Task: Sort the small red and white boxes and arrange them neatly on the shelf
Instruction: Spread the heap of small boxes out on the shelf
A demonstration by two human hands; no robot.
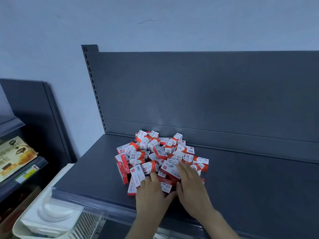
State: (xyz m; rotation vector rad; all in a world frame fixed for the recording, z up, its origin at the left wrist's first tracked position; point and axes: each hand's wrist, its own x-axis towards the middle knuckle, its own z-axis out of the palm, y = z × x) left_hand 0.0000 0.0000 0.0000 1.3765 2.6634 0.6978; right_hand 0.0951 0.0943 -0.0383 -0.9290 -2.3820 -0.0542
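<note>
Fingers (183,169) of your right hand (192,188) are lying straight and flat across the near side of the pile of small red and white boxes (155,152), pressing on box tops and gripping nothing. Your left hand (151,194) is working just beside it, its fingers (152,177) bending down into the boxes. Whether they are pinching one, I cannot tell, because the knuckles are hiding it. The two thumbs are nearly meeting between the hands.

That pile is sitting as a loose heap on the dark shelf (241,178), reaching from near the front edge to just short of the back panel (207,92), with boxes tilting every way and leaning on each other. Two kinds are showing: squarer paper-clip boxes (137,155) and flatter 24/6 boxes (131,188).

These are looking like thin cardboard: light, stiff enough to pinch, but probably easy to dent and quick to slide on that smooth shelf. You are likely best taking each one across its two long side faces, thumb against fingers, working from the top of the heap so the neighbours are not tumbling.
</note>
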